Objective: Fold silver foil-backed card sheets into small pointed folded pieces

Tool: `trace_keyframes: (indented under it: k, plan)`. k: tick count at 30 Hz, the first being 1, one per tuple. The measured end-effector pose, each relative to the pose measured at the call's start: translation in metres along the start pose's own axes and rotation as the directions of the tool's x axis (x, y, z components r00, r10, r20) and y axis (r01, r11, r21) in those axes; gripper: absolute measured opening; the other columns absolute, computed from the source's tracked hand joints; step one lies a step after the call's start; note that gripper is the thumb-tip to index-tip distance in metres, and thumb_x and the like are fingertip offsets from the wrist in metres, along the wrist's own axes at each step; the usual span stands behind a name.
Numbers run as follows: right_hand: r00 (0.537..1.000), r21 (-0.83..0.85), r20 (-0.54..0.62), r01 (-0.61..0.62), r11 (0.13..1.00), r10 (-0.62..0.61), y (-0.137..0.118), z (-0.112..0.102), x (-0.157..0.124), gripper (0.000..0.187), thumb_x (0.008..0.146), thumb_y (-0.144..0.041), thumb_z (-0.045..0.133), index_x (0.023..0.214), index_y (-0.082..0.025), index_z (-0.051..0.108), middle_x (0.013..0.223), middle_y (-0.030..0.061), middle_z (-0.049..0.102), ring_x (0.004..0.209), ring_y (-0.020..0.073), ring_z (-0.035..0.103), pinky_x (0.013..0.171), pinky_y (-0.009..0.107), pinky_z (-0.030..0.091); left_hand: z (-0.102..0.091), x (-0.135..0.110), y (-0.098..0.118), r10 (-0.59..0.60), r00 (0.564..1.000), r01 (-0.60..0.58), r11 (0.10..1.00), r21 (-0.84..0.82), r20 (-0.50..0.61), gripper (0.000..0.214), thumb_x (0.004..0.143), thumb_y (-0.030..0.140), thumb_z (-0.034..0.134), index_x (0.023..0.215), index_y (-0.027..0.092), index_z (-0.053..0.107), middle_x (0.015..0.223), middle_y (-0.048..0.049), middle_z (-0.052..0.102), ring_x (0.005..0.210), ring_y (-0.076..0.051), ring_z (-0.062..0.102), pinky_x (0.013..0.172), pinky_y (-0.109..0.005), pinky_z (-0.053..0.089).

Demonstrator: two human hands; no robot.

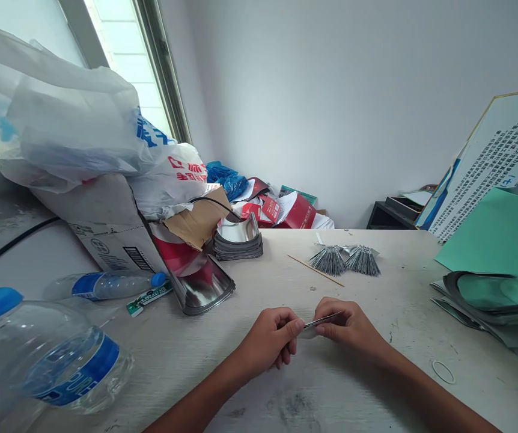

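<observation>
Both my hands meet over the middle of the pale table (223, 361). My left hand (270, 340) and my right hand (347, 325) each pinch one end of a thin silvery strip (322, 320), which lies nearly level between them. Fingers of both hands are curled closed. Beyond the hands lie two fanned bundles of the same silvery strips (344, 260) and a thin wooden stick (315, 270).
A curved stack of shiny sheets (238, 240), a carton (106, 234) under plastic bags, and two water bottles (51, 355) crowd the left. Curved dark sheets and green paper (488, 288) lie right. A rubber band (443, 371) rests near my right forearm.
</observation>
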State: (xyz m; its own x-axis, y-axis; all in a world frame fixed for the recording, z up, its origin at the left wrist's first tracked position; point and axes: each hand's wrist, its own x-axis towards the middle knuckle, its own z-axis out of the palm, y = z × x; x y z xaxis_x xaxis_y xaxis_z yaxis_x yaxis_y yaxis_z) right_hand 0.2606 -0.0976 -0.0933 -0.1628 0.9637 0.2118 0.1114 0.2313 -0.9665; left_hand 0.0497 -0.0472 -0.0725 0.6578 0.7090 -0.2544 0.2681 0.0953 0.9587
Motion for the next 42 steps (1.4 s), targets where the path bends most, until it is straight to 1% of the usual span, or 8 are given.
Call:
trace_keyframes:
  k: [6,11,16,20,25,31,37,42]
  plan:
    - [0.999,-0.028,-0.032,0.004,1.0,-0.004,0.0,0.001,-0.001,0.018,0.077,-0.036,0.078,0.081,-0.018,0.073,0.09,0.0056,0.061,0.076,0.0166,0.058,0.066,0.028,0.047,-0.004,0.001,0.003,0.078,0.994,-0.082,0.995,-0.055,-0.075,0.033,0.076,0.046,0.068,0.083,0.014,0.061,0.062,0.0032,0.055,0.05,-0.009,0.053,0.042,-0.018,0.037]
    - [1.0,-0.022,0.002,0.016,1.0,-0.016,0.003,0.0,0.0,0.021,0.075,-0.032,0.079,0.089,-0.019,0.073,0.101,0.008,0.061,0.089,0.0199,0.06,0.075,0.031,0.052,-0.006,-0.001,0.006,0.087,0.986,-0.096,0.993,-0.062,-0.144,0.024,0.076,0.034,0.066,0.089,0.014,0.061,0.062,0.0035,0.054,0.051,-0.009,0.052,0.046,-0.02,0.04]
    - [0.993,-0.077,0.107,-0.048,0.996,0.056,-0.003,-0.001,-0.003,0.04,0.072,-0.036,0.081,0.107,-0.021,0.069,0.121,0.0095,0.055,0.103,0.0225,0.056,0.078,0.03,0.052,-0.007,0.0,0.006,0.1,0.973,-0.114,0.992,-0.053,-0.208,0.026,0.072,0.03,0.066,0.091,0.013,0.062,0.065,0.0025,0.057,0.054,-0.01,0.054,0.048,-0.021,0.043]
    - [0.977,-0.017,0.175,-0.119,0.993,0.12,-0.005,0.001,-0.007,0.064,0.07,-0.037,0.084,0.126,-0.025,0.058,0.127,0.0092,0.051,0.104,0.0223,0.057,0.084,0.033,0.053,-0.007,0.0,0.006,0.124,0.962,-0.135,0.99,-0.028,-0.242,0.025,0.073,0.027,0.065,0.093,0.014,0.062,0.06,0.0045,0.055,0.051,-0.01,0.052,0.05,-0.022,0.044]
    - [0.969,0.051,0.128,-0.218,0.975,0.21,0.007,0.004,-0.007,0.061,0.077,-0.041,0.079,0.128,-0.023,0.05,0.095,0.0031,0.059,0.076,0.0157,0.058,0.067,0.029,0.05,-0.005,-0.002,0.006,0.172,0.971,-0.186,0.98,-0.07,-0.166,0.023,0.073,0.028,0.069,0.091,0.015,0.06,0.063,0.0036,0.057,0.055,-0.011,0.054,0.054,-0.023,0.047]
    - [0.991,0.017,0.064,-0.122,0.992,0.12,0.008,0.004,-0.004,0.043,0.083,-0.037,0.073,0.118,-0.019,0.058,0.075,-0.0024,0.051,0.066,0.0127,0.048,0.059,0.025,0.038,-0.001,-0.003,0.005,0.186,0.974,-0.199,0.976,-0.091,-0.13,0.031,0.07,0.022,0.066,0.099,0.017,0.057,0.077,0.0019,0.058,0.061,-0.01,0.054,0.052,-0.021,0.046]
    - [0.997,-0.033,-0.011,-0.079,0.996,0.078,0.006,0.004,-0.005,0.039,0.085,-0.04,0.07,0.115,-0.018,0.059,0.078,-0.0002,0.054,0.068,0.0136,0.048,0.06,0.026,0.036,-0.003,-0.002,-0.004,0.146,0.989,-0.146,0.989,-0.012,-0.002,0.025,0.073,0.019,0.059,0.098,0.016,0.06,0.075,0.0024,0.057,0.06,-0.009,0.054,0.051,-0.02,0.045]
    - [0.997,-0.05,0.0,-0.072,0.996,0.072,0.01,0.007,-0.005,0.039,0.083,-0.038,0.071,0.115,-0.019,0.061,0.077,0.0,0.054,0.069,0.0148,0.049,0.061,0.026,0.038,-0.003,-0.002,-0.008,0.05,0.997,-0.051,0.998,0.02,0.062,0.018,0.081,0.033,0.058,0.082,0.016,0.054,0.065,0.001,0.06,0.047,-0.009,0.054,0.038,-0.016,0.035]
